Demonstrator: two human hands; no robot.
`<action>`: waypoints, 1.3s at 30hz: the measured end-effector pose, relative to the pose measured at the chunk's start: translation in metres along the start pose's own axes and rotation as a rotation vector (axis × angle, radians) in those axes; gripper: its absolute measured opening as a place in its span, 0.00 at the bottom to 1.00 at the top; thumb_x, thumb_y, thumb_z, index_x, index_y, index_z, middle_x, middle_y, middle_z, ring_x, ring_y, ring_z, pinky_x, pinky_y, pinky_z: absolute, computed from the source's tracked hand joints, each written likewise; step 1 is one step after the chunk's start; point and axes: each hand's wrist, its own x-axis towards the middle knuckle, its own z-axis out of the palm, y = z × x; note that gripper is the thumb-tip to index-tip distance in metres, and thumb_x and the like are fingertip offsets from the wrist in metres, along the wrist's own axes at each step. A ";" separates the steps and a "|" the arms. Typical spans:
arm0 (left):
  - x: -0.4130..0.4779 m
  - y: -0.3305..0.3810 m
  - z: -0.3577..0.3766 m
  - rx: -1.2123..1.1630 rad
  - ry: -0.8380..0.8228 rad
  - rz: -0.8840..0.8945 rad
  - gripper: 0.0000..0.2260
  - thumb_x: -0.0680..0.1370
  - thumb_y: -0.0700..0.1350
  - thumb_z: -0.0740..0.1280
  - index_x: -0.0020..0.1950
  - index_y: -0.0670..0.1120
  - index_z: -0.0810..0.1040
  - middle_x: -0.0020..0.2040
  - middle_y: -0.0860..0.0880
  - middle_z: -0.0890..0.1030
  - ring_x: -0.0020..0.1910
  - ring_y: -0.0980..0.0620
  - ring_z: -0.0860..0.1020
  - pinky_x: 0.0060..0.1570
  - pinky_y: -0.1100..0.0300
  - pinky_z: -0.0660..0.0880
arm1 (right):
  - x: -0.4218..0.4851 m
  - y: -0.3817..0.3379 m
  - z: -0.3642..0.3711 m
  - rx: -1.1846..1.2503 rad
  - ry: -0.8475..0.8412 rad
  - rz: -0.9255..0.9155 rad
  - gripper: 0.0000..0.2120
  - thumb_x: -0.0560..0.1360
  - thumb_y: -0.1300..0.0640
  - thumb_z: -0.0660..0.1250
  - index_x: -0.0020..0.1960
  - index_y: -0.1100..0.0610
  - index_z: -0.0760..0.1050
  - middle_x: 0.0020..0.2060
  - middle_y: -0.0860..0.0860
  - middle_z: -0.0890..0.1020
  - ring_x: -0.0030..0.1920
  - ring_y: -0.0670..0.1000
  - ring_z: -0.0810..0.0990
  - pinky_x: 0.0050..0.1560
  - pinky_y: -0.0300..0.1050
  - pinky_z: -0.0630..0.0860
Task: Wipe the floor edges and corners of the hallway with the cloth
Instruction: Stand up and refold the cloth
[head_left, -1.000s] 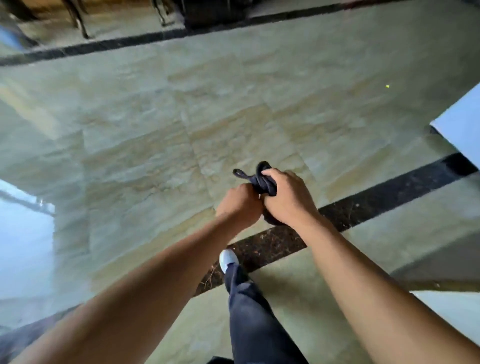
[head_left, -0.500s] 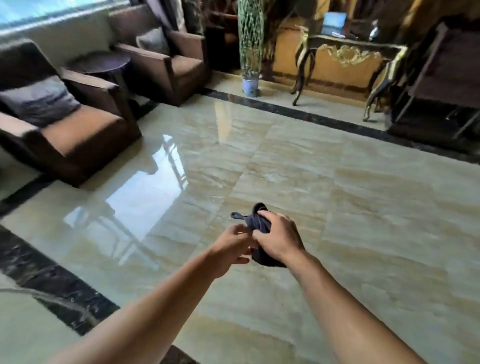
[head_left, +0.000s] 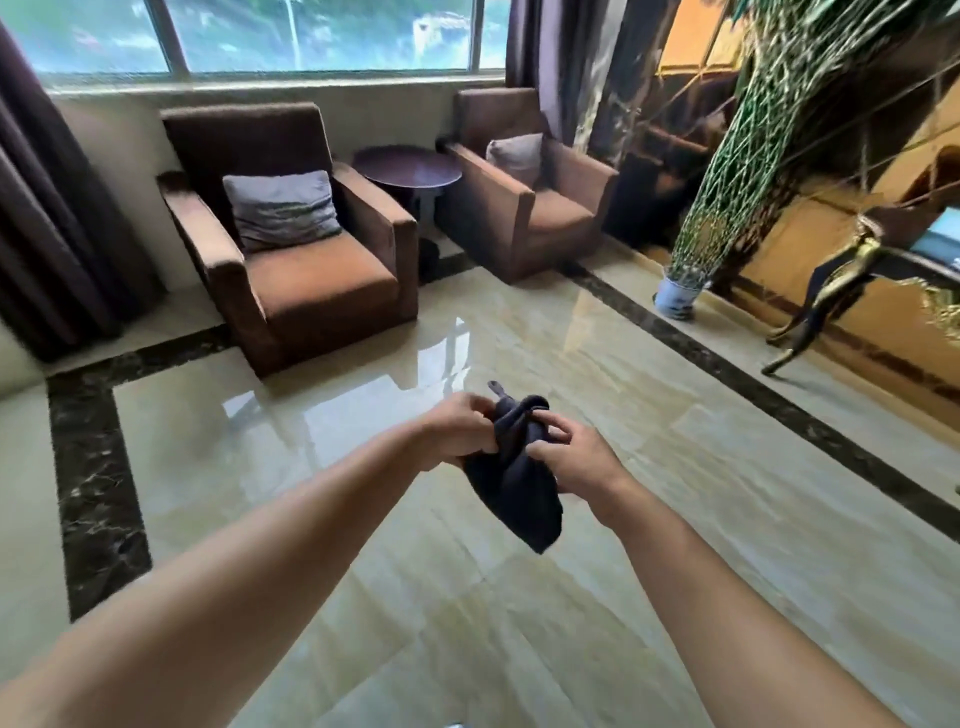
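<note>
- Two bare hands are closed on one dark navy soft cloth (head_left: 514, 467), held in mid-air above the near floor: left hand (head_left: 460, 434) pinching its bunched top, right hand (head_left: 566, 457) gripping its side.
- Cloth is judged best folded into a flat pad before the edges are wiped.
- Glossy beige marble floor (head_left: 649, 519) is bordered by a black veined stone strip (head_left: 93, 467); no wiping is yet begun.
- Brown upholstered armchair (head_left: 296, 244) is noted at far left.
</note>
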 end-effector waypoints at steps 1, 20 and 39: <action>0.023 0.016 -0.009 0.107 0.026 0.023 0.13 0.71 0.31 0.64 0.52 0.42 0.81 0.40 0.45 0.78 0.40 0.48 0.78 0.34 0.61 0.75 | 0.021 -0.008 -0.011 -0.008 0.008 0.009 0.28 0.72 0.62 0.67 0.70 0.49 0.71 0.59 0.52 0.79 0.55 0.52 0.80 0.53 0.52 0.81; 0.541 0.166 -0.259 0.741 0.026 0.181 0.09 0.69 0.39 0.68 0.45 0.53 0.81 0.40 0.52 0.81 0.42 0.48 0.79 0.43 0.52 0.79 | 0.632 -0.195 -0.143 -0.617 -0.295 -0.456 0.04 0.69 0.56 0.72 0.41 0.53 0.77 0.44 0.53 0.77 0.46 0.53 0.76 0.45 0.46 0.73; 1.116 0.208 -0.589 -0.313 0.316 0.118 0.05 0.76 0.38 0.71 0.43 0.47 0.83 0.40 0.48 0.82 0.41 0.52 0.80 0.41 0.58 0.78 | 1.256 -0.452 -0.136 -0.354 -0.060 -0.440 0.05 0.72 0.61 0.70 0.47 0.53 0.78 0.40 0.48 0.82 0.42 0.47 0.78 0.50 0.48 0.76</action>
